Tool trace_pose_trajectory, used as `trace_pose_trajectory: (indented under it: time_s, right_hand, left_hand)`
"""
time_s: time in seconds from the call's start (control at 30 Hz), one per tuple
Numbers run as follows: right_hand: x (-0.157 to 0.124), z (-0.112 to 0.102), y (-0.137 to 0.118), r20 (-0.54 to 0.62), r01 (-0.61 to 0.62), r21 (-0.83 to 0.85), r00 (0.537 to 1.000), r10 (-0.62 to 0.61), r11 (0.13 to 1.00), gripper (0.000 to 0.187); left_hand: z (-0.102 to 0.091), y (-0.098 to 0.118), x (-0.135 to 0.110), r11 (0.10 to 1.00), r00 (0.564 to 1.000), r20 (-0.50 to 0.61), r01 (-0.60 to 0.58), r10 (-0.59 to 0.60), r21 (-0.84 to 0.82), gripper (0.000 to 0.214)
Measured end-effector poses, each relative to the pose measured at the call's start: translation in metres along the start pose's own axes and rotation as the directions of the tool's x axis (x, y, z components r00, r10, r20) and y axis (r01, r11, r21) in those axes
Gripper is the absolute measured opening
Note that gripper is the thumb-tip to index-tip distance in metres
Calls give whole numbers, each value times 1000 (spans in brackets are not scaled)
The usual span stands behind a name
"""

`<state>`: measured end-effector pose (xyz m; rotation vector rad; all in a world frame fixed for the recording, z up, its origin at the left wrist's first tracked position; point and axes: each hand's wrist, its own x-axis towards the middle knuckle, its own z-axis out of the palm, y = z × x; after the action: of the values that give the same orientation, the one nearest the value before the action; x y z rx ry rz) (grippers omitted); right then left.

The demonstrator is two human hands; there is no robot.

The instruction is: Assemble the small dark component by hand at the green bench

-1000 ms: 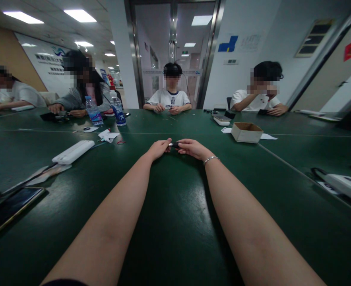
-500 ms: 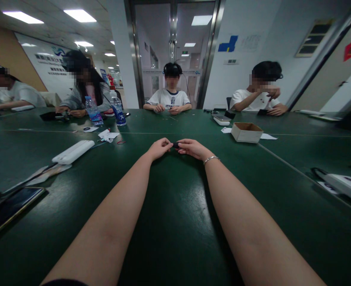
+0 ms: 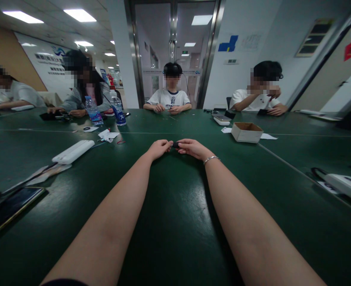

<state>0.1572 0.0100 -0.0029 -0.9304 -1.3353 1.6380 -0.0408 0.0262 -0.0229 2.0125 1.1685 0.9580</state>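
Both my arms reach forward over the green table [image 3: 169, 222]. Between my hands is a small black object [image 3: 175, 145], too small to name. My right hand [image 3: 194, 148], with a silver bracelet [image 3: 211, 159] at the wrist, pinches its right side between thumb and fingers. At its left end, the fingertips of my left hand [image 3: 159, 149] are pinched together, on or against a tiny part that I cannot make out. The hands are close together, just above or on the tabletop.
To the left lie a white power bank [image 3: 74, 152] and a phone [image 3: 11, 208]. Two water bottles [image 3: 93, 111] stand farther back, near paper scraps [image 3: 108, 136]. An open cardboard box [image 3: 247, 133] sits right of my hands; another white device [image 3: 348, 186] lies far right. Several people sit opposite.
My left fingertips have shifted very slightly at the black object's left end; my right hand keeps its place. At the back left, a co-worker's hand has moved a little to the left.
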Motion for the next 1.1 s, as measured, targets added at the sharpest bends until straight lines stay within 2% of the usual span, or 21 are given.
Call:
trace_pose_trajectory:
  time_s: [0.2, 0.37, 0.47, 0.6, 0.93, 1.1]
  right_hand:
    - [1, -1, 1, 2, 4, -6, 1000, -4, 1000, 12]
    - [1, -1, 1, 0, -2, 1, 1000, 2, 1000, 13]
    - [1, 0, 0, -11, -7, 7, 1000, 7, 1000, 13]
    - [1, 0, 0, -13, -8, 9, 1000, 8, 1000, 12]
    - [1, 0, 0, -8, -5, 5, 1000, 5, 1000, 13]
    - [2, -1, 1, 0, -4, 12, 1000, 4, 1000, 12]
  left_hand:
    - [1, 2, 1, 999, 999, 7, 35, -35, -26, 52]
    - [1, -1, 1, 998, 1000, -4, 22, -22, -67, 39]
    - [1, -2, 1, 999, 1000, -3, 3, -3, -34, 33]
    - [0, -4, 2, 1000, 1000, -6, -10, 10, 17, 41]
    - [1, -2, 3, 999, 999, 9, 45, -45, 1, 56]
    - [2, -2, 3, 997, 999, 9, 53, -52, -60, 43]
